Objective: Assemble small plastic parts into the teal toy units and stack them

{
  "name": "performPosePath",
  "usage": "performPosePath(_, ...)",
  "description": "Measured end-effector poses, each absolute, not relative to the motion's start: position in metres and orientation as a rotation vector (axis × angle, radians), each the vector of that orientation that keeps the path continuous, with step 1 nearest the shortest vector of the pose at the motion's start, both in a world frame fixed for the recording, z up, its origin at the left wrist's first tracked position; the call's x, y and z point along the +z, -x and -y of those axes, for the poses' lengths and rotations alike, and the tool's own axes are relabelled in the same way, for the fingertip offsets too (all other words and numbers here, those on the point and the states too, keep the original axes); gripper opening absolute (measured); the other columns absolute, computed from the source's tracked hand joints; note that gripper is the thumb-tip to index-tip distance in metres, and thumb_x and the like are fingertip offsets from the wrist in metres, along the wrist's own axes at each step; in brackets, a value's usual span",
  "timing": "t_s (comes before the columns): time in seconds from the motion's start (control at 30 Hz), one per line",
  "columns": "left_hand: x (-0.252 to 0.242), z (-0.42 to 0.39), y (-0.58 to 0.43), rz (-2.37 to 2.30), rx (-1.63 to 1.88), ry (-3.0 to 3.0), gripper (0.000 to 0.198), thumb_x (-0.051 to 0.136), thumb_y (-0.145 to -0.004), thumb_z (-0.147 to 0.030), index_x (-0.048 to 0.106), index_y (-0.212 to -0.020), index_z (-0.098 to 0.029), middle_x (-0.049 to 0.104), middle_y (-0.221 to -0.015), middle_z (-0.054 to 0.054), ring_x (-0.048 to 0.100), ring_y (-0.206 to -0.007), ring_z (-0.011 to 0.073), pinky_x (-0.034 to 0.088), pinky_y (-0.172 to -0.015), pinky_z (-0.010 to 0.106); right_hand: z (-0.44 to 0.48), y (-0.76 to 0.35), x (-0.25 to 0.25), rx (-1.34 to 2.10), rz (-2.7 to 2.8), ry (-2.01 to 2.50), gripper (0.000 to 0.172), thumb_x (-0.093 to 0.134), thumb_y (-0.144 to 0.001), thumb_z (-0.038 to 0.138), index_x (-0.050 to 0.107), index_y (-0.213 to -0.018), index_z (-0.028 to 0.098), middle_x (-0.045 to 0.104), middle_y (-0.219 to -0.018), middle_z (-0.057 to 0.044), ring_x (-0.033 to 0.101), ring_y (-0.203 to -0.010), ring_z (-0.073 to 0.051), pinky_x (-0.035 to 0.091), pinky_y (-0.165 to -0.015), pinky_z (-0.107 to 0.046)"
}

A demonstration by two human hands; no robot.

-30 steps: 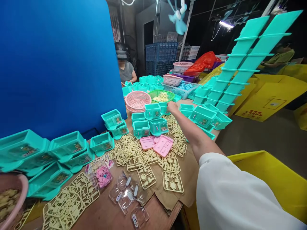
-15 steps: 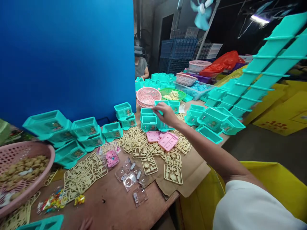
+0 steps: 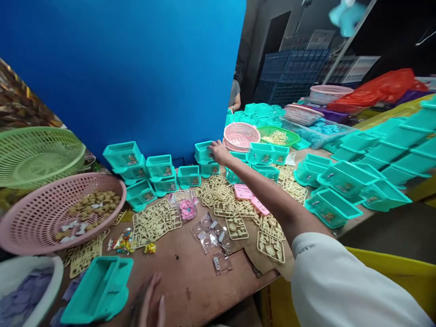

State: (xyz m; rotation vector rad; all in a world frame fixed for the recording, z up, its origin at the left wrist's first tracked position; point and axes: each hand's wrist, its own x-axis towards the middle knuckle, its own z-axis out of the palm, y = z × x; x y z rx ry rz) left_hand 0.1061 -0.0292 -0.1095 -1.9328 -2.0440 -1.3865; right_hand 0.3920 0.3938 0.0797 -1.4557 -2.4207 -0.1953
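My right hand point(image 3: 220, 153) reaches far across the table, its fingers bent over the right rim of a teal plastic box point(image 3: 202, 151). That box sits on top of another teal box point(image 3: 210, 169) by the blue panel. My left hand point(image 3: 148, 299) is low at the bottom edge, only partly in view, fingers apart with nothing between them. Left of it lies a larger-looking teal box point(image 3: 97, 288), open side up. Between the hands are clear plastic pieces point(image 3: 211, 236), a bag of pink parts point(image 3: 187, 209) and cream part frames point(image 3: 218, 193).
A blue panel point(image 3: 153, 68) stands behind the left boxes. Pink basket point(image 3: 34, 222), green basket point(image 3: 37, 154) and white tub point(image 3: 56, 277) crowd the left. More teal boxes point(image 3: 332, 206) stand right, with yellow material point(image 3: 384, 272) below the table edge. Another person point(image 3: 235, 95) sits beyond.
The view has turned left. My right hand has moved from above the middle teal boxes to the stacked pair left of them. More of my left hand shows.
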Motion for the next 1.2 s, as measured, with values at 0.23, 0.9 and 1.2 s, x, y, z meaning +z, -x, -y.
performPosePath(0.23,-0.075,0.031,-0.106,1.866,-1.327,2.153,0.049,0.06,-0.097,-0.02,0.052,-0.145,-0.023,0.074,-0.124,0.011,0.07,-0.116,0.0236,0.057,-0.101,0.039,-0.37,-0.411,0.08,0.078,2.174,1.228,0.011,0.054,-0.098,0.021,0.065,-0.095,0.018,0.06,-0.099,-0.009,0.053,-0.1,-0.024,0.044,-0.096,-0.04)
performPosePath(0.9,-0.075,0.021,-0.104,2.245,-1.8,2.296,0.101,0.08,-0.085,-0.039,0.016,-0.163,-0.03,0.038,-0.164,0.017,0.039,-0.152,0.0332,0.043,-0.119,0.048,-0.215,-0.251,0.042,0.824,2.164,1.058,0.014,0.057,-0.09,0.023,0.069,-0.093,0.016,0.071,-0.082,-0.006,0.066,-0.074,-0.018,0.049,-0.067,-0.029)
performPosePath(1.2,-0.08,0.021,-0.108,2.269,-1.859,2.311,0.11,0.086,-0.078,-0.033,0.017,-0.163,-0.029,0.037,-0.165,0.017,0.036,-0.153,0.0354,0.04,-0.122,0.055,-0.206,-0.115,0.074,0.611,2.385,0.466,0.02,0.054,-0.092,0.019,0.073,-0.096,0.018,0.075,-0.098,-0.01,0.068,-0.087,-0.02,0.052,-0.077,-0.031)
